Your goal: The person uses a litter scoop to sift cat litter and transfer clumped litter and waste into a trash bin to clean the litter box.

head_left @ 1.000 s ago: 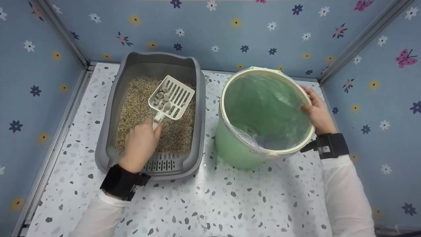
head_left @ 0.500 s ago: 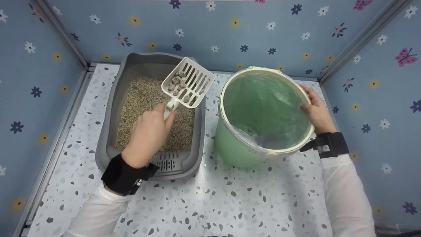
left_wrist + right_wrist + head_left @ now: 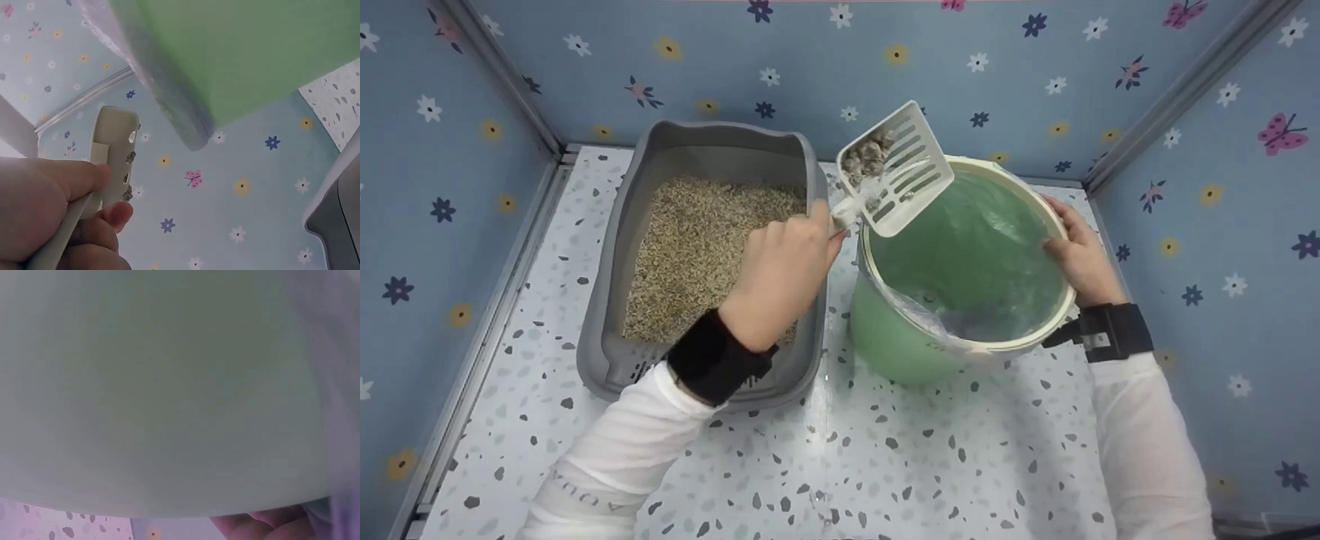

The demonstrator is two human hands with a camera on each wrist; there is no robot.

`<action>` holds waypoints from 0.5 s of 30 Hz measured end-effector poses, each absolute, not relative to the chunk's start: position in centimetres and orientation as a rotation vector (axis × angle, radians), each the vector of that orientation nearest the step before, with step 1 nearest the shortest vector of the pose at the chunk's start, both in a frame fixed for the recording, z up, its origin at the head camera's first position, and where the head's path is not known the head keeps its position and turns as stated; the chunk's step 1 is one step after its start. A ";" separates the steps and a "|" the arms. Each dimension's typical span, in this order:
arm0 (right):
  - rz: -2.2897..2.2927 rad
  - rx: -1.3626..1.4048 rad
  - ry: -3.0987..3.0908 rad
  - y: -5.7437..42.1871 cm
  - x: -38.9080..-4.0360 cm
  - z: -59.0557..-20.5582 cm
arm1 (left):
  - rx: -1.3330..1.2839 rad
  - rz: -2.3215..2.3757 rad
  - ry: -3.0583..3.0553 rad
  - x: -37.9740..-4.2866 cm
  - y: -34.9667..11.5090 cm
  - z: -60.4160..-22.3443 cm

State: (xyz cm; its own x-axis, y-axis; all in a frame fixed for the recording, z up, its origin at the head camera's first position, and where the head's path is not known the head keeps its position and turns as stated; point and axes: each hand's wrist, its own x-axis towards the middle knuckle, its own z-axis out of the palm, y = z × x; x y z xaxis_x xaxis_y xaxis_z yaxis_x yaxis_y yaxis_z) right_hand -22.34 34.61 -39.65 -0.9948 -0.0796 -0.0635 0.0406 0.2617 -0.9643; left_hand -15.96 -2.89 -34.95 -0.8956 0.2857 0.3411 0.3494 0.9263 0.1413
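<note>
My left hand [image 3: 786,270] grips the handle of a white slotted litter scoop [image 3: 919,150], which also shows in the left wrist view [image 3: 115,129]. Greyish litter clumps [image 3: 867,156] lie along the scoop's handle side. The scoop hangs tilted over the left rim of a green trash bin [image 3: 900,345] lined with a clear plastic bag [image 3: 997,217]. At the bin's right rim my right hand [image 3: 1084,255] holds on, thumb inside and fingers outside. The bin leans toward me. Its green wall [image 3: 169,410] fills most of the right wrist view, with only some fingers [image 3: 281,523] visible below.
A grey litter box [image 3: 592,330] with tan pellet litter [image 3: 690,255] stands left of the bin, under my left forearm. Both are on a white speckled surface [image 3: 885,465]. Blue flowered panels [image 3: 810,45] with metal corner strips enclose the back and sides.
My left hand has carried the scoop with its clumps up and right, from above the litter box to the bin's left rim. The scoop is tilted more. My right hand stays in place.
</note>
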 end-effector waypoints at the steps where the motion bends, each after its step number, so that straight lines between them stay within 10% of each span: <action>1: -1.857 -0.036 2.409 34.6 -22.3 -39.6 | -0.486 -0.227 -2.735 -16.1 -2.5 -35.1; 15: -1.932 0.000 2.365 34.5 -22.2 -39.7 | -0.721 0.018 -2.153 -16.9 -1.5 -38.2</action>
State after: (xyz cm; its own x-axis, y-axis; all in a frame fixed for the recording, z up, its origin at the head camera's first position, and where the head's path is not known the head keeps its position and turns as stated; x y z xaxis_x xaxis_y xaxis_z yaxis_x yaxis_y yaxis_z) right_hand -22.24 34.48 -39.69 -0.9962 -0.0554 -0.0677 0.0553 0.2008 -0.9781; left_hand -16.88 -1.46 -38.19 -0.4782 0.5007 0.7215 0.4889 0.8342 -0.2549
